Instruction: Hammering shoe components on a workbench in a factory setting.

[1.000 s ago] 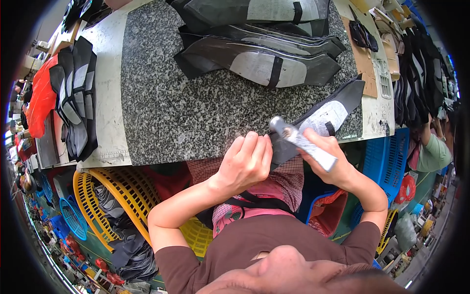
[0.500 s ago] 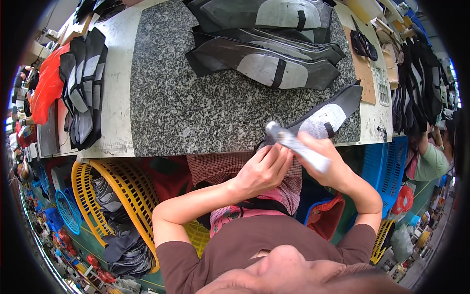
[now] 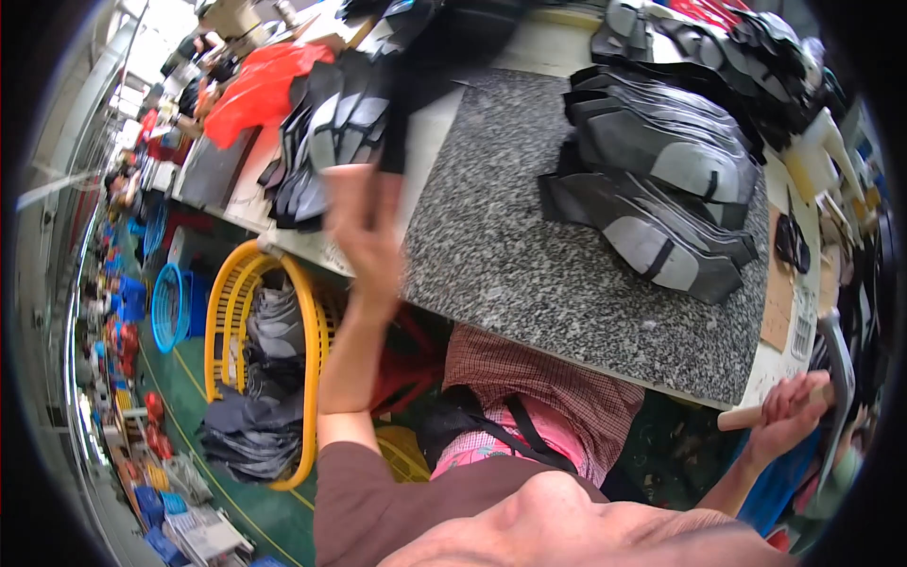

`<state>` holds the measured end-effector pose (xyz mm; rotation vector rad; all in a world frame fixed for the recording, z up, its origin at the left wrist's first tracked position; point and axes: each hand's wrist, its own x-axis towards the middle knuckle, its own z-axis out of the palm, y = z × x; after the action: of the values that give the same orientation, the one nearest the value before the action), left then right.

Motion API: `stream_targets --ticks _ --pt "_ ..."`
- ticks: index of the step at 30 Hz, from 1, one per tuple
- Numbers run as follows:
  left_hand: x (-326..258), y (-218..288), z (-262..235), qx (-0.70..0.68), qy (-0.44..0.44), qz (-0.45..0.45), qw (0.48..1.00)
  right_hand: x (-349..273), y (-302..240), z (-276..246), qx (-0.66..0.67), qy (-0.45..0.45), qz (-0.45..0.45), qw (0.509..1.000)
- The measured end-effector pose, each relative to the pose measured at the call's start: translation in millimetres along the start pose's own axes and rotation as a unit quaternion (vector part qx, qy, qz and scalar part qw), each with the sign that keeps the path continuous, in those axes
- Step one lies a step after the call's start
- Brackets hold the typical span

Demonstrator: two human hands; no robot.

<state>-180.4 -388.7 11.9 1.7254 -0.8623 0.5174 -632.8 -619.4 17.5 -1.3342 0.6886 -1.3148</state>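
Observation:
My left hand [image 3: 364, 227], smeared by motion, is raised at the left of the table. Its fingers are closed on a black sheet-like piece [image 3: 406, 113], which is also blurred. Close behind that hand lies a fanned pile of dark pieces with grey patches [image 3: 321, 132]. Far to the right, beyond the table's front corner, my right hand [image 3: 792, 416] is wrapped round a hammer [image 3: 742, 418] by its pale wooden handle. Its long curved metal head [image 3: 837, 387] points up and down. Stacked grey-patched black pieces [image 3: 652, 250] lie on the speckled stone slab [image 3: 491, 227].
A yellow basket [image 3: 312, 378] with dark cut pieces stands on the floor at the left. Red plastic [image 3: 260, 90] lies at the table's far left. Black scissors-like tools [image 3: 792, 241] rest on a brown board at the right. More dark pieces hang beyond the right edge.
My hands have parted from the slab's front edge. The left swung left and away with the black piece; the right moved right, still holding the hammer. The view has turned left.

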Motion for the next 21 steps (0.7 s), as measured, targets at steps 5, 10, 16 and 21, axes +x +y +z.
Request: stream_targets --ticks 5,10,16,21 --pt "50.6 -199.3 -106.9 0.507 -0.133 0.105 0.845 3.0 32.6 0.6 -0.132 0.021 0.132 0.982" --pt "59.8 -132.1 -35.5 0.514 -0.155 0.080 0.840 8.7 44.2 13.6 -0.232 -0.061 0.131 0.962" --pt "10.8 29.4 126.2 0.078 -0.340 0.288 0.892 41.3 70.5 47.1 -0.253 -0.171 0.070 0.950" --pt "-12.9 62.3 176.0 0.132 -0.439 0.297 0.838 67.6 67.6 95.9 -0.383 -0.296 -0.011 0.875"
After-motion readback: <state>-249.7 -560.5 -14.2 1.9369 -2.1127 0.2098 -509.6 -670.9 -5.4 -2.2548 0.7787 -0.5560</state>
